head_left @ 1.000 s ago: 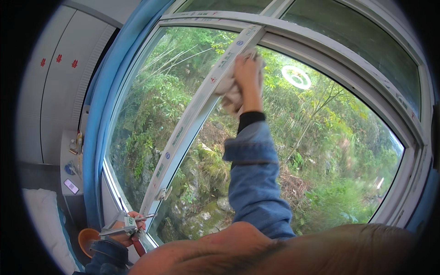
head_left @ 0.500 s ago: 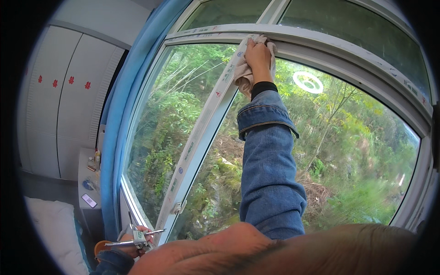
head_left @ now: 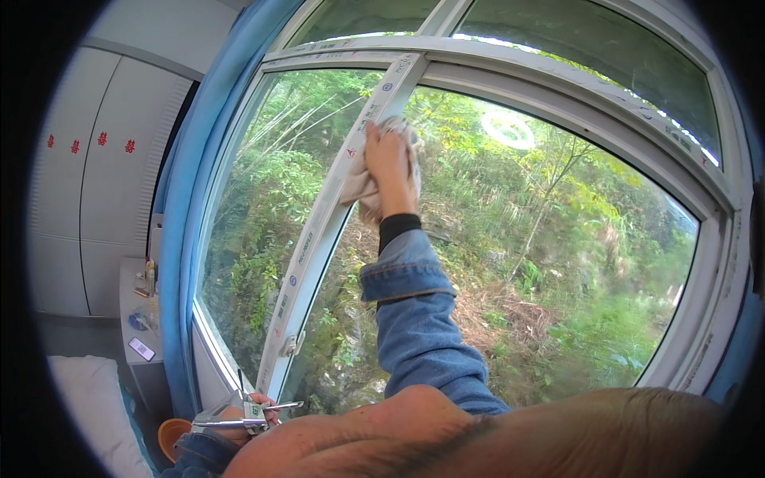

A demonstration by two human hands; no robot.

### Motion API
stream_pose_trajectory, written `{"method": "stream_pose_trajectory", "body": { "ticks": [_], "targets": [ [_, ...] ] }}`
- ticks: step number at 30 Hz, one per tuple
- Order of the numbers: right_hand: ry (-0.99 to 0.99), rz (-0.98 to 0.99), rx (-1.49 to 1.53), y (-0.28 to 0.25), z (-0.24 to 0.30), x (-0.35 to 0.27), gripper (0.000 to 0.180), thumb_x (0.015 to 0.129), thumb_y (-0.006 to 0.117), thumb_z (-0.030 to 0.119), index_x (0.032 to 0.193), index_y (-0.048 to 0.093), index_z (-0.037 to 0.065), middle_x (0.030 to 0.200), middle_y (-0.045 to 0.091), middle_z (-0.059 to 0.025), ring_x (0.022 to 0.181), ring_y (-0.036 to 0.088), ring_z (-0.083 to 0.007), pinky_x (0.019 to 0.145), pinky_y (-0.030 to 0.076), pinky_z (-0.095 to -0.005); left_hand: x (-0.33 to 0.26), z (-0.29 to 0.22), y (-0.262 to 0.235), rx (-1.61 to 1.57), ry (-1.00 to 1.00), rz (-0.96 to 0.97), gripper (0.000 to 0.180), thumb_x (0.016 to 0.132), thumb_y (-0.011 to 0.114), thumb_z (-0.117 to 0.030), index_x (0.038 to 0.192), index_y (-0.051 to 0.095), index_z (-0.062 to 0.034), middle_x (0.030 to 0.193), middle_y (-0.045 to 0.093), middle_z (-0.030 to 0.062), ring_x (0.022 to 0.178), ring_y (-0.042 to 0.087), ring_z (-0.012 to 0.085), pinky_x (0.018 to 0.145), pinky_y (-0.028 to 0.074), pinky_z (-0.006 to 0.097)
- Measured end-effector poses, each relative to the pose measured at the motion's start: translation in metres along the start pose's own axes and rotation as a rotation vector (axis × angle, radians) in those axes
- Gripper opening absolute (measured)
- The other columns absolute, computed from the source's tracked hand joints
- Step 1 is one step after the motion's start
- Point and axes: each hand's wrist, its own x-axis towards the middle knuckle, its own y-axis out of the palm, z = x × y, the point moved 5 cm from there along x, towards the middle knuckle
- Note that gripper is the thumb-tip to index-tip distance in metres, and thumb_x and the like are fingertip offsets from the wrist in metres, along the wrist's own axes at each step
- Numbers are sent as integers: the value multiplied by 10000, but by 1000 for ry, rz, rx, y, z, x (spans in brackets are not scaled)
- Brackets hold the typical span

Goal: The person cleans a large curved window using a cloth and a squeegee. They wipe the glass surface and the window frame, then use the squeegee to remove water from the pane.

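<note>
Against the white window frame post, my right hand presses a crumpled beige cloth. The fingers are closed around it, high on the post beside the right glass pane. At the lower left, my left hand is partly hidden behind a grey device with thin metal rods, near the foot of the post. Its fingers look curled around or behind this device. Exactly how they grip it is hard to make out.
A blue curtain hangs left of the window. Beyond it are a pale wardrobe with red emblems and a desk bearing a phone and small items. An orange bucket and a bed are below. A window latch juts from the post.
My right hand has slid the cloth down the post from the top corner. The view has shifted slightly, and the left hand stays low by the post.
</note>
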Motion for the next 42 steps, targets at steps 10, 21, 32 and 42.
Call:
{"method": "stream_pose_trajectory", "body": {
  "ticks": [10,21,32,42],
  "targets": [
    [82,235,43,32,-3,-108,597,784,625,467,843,638,-127,808,633,-310,802,639,-433,746,507,-436,-32,34,18,-2,-51,71,156,791,669,-40,920,595,9,787,627,120,720,628,204,649,525,287],
    [364,299,6,63,-23,-147,636,650,717,465,900,652,-116,885,662,-268,868,655,-364,788,493,-393,-71,30,13,142,-29,4,168,871,577,-200,919,602,-41,706,629,72,459,520,109,343,338,217],
    [287,650,51,100,-46,-319,543,693,710,409,875,647,-99,893,645,-287,881,633,-391,791,484,-424,-101,24,19,147,67,-79,152,867,603,-142,923,589,-2,769,629,68,696,615,131,619,501,238],
    [-145,262,-264,61,9,-279,245,787,679,334,849,682,97,818,626,-99,738,632,-294,638,489,-420,-169,15,-80,-62,165,-546,119,890,523,-164,877,531,-46,648,525,32,407,425,89,332,339,211]
  ]
}}
